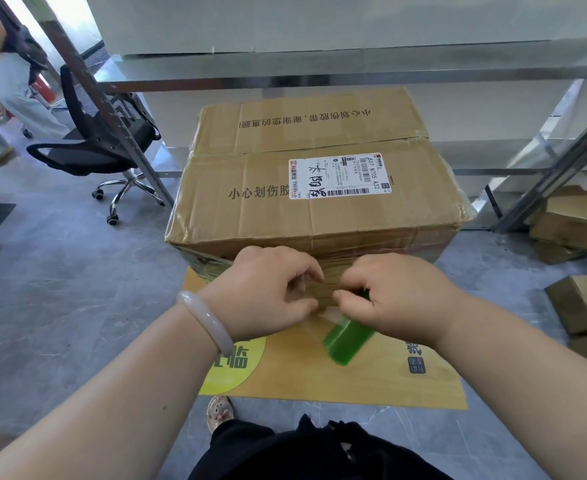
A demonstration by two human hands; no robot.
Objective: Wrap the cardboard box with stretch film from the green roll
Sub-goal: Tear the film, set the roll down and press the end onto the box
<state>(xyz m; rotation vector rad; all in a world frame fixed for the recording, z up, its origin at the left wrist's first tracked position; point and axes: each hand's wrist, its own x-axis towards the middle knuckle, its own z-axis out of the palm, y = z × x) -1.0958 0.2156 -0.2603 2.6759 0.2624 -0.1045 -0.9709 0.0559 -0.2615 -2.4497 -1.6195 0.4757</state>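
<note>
The box (pixel 319 209) stands shut on a flat sheet (pixel 389 375) of printed cardboard that lies on the grey floor and juts out from under the box's near side. Glossy film (pixel 326 289) already bands the box's near face and wrinkles round its two near corners. Well off to the left of the box is a black office chair (pixel 91 147), and beyond it a standing person (pixel 4 81) at the frame's edge. To the right of the box lie small cartons (pixel 576 220), some flattened. Both hands meet at the middle of the box's near face, just below its top edge. The left hand (pixel 267 292) has its fingers curled in, and the fingertips pinch the film against the box. The right hand (pixel 399 299), almost touching the left, is closed round the upper end of the roll (pixel 347 341). The roll's green lower end sticks out beneath that palm, tilted down and to the left, just in front of the box and above the sheet. A short, blurred stretch of film runs from the roll up to the box between the two hands. On the box's top, right of centre, is a white label (pixel 340 176) with barcodes and handwriting. A pale bangle (pixel 205 320) circles the left wrist.
</note>
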